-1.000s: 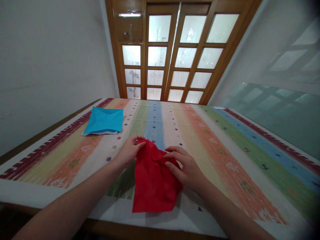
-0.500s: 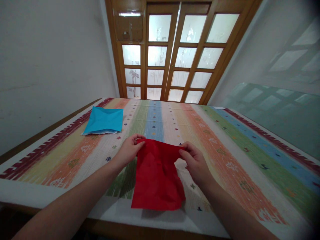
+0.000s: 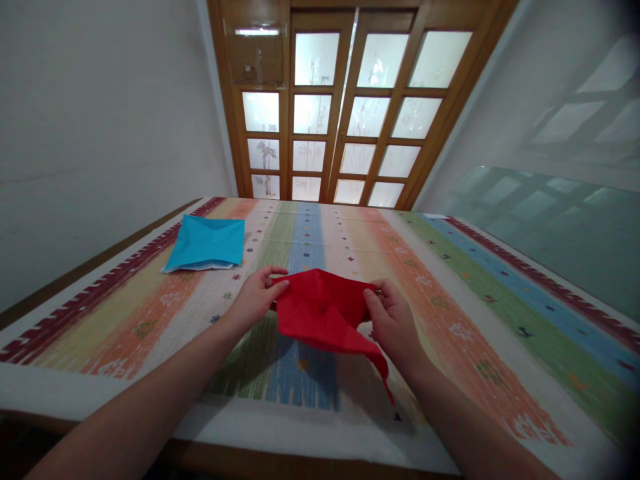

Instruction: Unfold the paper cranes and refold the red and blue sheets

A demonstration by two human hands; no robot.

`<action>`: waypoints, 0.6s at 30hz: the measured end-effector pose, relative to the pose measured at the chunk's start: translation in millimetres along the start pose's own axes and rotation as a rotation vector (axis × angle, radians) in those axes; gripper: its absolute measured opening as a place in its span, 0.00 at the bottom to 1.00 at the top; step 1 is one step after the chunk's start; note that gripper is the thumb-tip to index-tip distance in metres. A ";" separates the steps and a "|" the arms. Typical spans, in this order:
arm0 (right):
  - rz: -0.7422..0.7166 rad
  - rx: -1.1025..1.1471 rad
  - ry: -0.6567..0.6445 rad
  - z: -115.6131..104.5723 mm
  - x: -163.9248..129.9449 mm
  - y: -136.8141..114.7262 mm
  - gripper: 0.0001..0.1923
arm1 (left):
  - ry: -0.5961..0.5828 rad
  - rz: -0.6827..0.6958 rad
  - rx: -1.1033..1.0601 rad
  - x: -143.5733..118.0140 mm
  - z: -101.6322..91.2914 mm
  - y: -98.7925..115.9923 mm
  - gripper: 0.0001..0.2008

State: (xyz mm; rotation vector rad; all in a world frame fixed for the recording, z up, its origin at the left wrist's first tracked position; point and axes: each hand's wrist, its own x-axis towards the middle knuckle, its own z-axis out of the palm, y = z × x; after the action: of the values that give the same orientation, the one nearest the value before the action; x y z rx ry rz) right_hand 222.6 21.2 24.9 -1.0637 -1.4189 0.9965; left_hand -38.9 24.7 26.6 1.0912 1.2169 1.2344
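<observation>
A limp red cloth (image 3: 320, 307), thin and creased, is stretched between my two hands above the striped tablecloth. My left hand (image 3: 257, 293) pinches its upper left corner between thumb and fingers. At the upper right corner my right hand (image 3: 393, 313) has a like pinch on it. The lower edge of the cloth swings up off the table, and a narrow end trails down at the right, beside my right hand. Its far side is hidden. Farther left lies a flat blue piece (image 3: 207, 243) with a white layer showing at its near edge; neither hand touches it.
The tablecloth (image 3: 445, 347) with coloured stripes and small motifs covers the table. A wall stands close on the left. Along the right side leans a glassy panel (image 3: 545, 233). Wooden doors (image 3: 340, 120) with frosted panes are beyond the far edge.
The red cloth hung down toward the table's near edge; now its lower part has lifted and billowed, and its right end twists. My right hand has moved slightly right.
</observation>
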 end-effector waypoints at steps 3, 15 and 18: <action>-0.091 -0.138 0.049 -3.6 0.9 7.8 0.12 | -0.077 -0.132 -0.146 -6.5 5.6 -2.3 0.20; -0.153 -0.250 0.152 -3.3 -1.7 -2.6 0.12 | -0.198 -0.358 -0.368 -27.4 32.4 -16.7 0.13; -0.114 -0.174 0.147 -2.1 0.6 -2.4 0.12 | -0.123 -0.245 -0.328 -21.0 28.8 -19.7 0.14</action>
State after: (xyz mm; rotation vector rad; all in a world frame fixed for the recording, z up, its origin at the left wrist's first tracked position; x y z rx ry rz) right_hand 224.4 21.2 27.6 -1.1447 -1.4474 0.7082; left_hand -7.8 4.1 10.3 0.7417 0.9807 1.1125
